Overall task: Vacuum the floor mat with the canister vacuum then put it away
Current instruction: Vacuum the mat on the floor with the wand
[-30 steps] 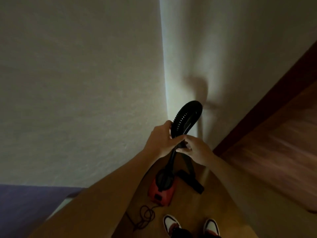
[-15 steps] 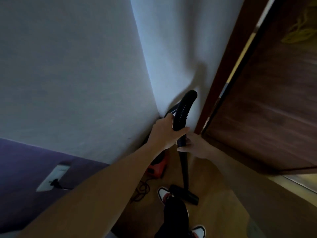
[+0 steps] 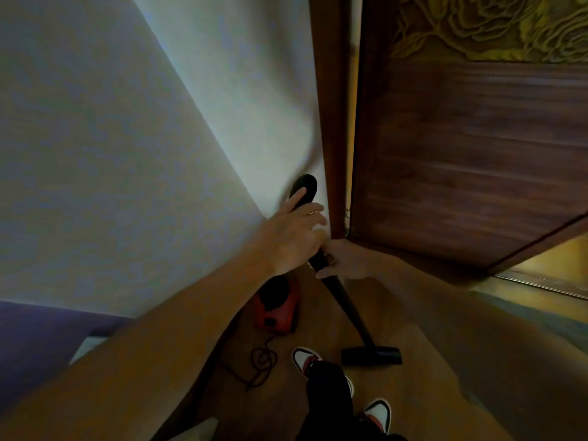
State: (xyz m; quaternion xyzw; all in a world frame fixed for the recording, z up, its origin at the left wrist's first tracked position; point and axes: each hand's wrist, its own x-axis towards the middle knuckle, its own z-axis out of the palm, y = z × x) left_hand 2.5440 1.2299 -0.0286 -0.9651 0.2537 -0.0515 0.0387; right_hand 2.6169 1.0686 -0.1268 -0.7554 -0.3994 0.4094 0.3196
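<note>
Steering the wand (image 3: 341, 297) into the corner beside the door (image 3: 461, 170).
Guessing the wand's a stiff, light plastic tube while the red canister vacuum (image 3: 276, 310), sitting on the floor (image 3: 321, 326) near the wall, is carrying the weight, so gripping up high is looking right. Left hand (image 3: 292, 240) is wrapping over the curved top, right hand (image 3: 346, 259) is clamping the tube just below, both touching.

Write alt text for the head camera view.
The left hand and right hand hold a black plastic vacuum wand near a dark wooden door. Its flat black nozzle and the red canister vacuum rest on the brown floor.
</note>
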